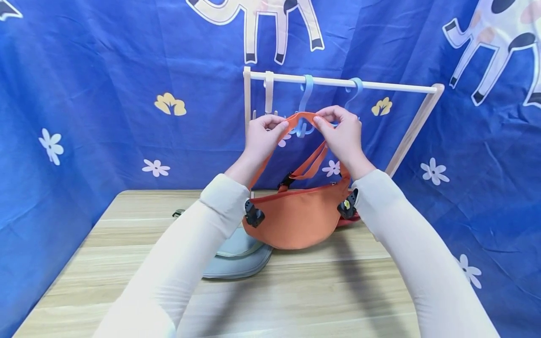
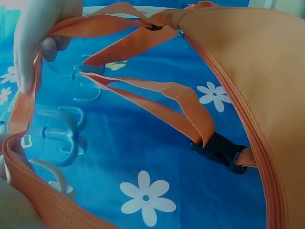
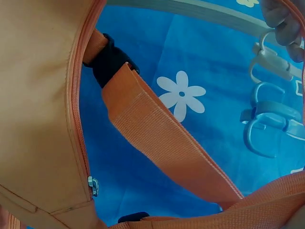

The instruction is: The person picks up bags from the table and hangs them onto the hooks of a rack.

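Both hands hold an orange waist bag (image 1: 296,218) up by its strap (image 1: 302,116), just in front of a white rack bar (image 1: 380,86). My left hand (image 1: 279,126) pinches the strap left of its top. My right hand (image 1: 321,121) pinches it on the right. The strap's top lies against a light blue hook (image 1: 305,96) hanging from the bar. The bag body hangs just above the table. In the left wrist view the strap (image 2: 143,95), black buckle (image 2: 221,151) and bag (image 2: 257,71) fill the frame. The right wrist view shows the bag (image 3: 38,95) and strap (image 3: 162,143).
A grey bag (image 1: 238,258) lies on the wooden table (image 1: 317,291) under the left forearm. The rack also carries a white hook (image 1: 268,91) and a second blue hook (image 1: 355,89). A slanted wooden leg (image 1: 412,131) props the rack. Blue patterned cloth (image 1: 105,94) hangs behind.
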### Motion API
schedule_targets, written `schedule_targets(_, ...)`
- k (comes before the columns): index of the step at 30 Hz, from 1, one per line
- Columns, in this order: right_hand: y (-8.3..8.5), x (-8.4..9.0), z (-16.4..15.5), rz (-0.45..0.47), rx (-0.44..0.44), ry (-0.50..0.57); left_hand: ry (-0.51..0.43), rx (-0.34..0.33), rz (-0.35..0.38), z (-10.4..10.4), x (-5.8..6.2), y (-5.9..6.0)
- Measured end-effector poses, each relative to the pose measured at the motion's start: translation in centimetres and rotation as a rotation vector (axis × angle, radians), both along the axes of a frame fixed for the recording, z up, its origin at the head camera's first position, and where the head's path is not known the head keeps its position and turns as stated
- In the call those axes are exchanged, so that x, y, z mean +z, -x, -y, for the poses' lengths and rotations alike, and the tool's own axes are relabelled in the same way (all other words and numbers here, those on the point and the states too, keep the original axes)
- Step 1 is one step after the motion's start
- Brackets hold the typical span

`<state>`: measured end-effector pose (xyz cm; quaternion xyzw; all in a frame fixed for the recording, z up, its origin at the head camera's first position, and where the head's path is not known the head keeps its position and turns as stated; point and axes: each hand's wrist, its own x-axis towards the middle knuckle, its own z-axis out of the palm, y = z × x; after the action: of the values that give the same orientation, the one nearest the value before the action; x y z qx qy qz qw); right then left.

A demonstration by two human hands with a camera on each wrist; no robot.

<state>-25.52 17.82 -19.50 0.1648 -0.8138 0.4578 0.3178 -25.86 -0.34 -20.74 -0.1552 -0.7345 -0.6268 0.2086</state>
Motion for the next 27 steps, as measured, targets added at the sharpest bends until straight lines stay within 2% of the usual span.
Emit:
schedule_targets(7, 0.3, -0.5, -0.1, 0.034, -0.020, 0.007, -0.021, -0.016, 0.070, -0.4, -0.4, 0.3)
schedule_targets(15, 0.5, -1.3, -0.5, 0.059, -0.017, 0.036, 0.051, 0.036, 0.118, -1.0, -0.9, 0.5)
schedule_targets(22, 0.7, -2.3, -0.7, 0.106, -0.015, 0.060, 0.104, 0.066, 0.094, -1.3, -1.5, 0.8)
schedule_targets(27, 0.7, -2.9, -1.0, 0.133, -0.008, 0.084, 0.103, 0.047, 0.107, -1.6, -2.0, 1.0)
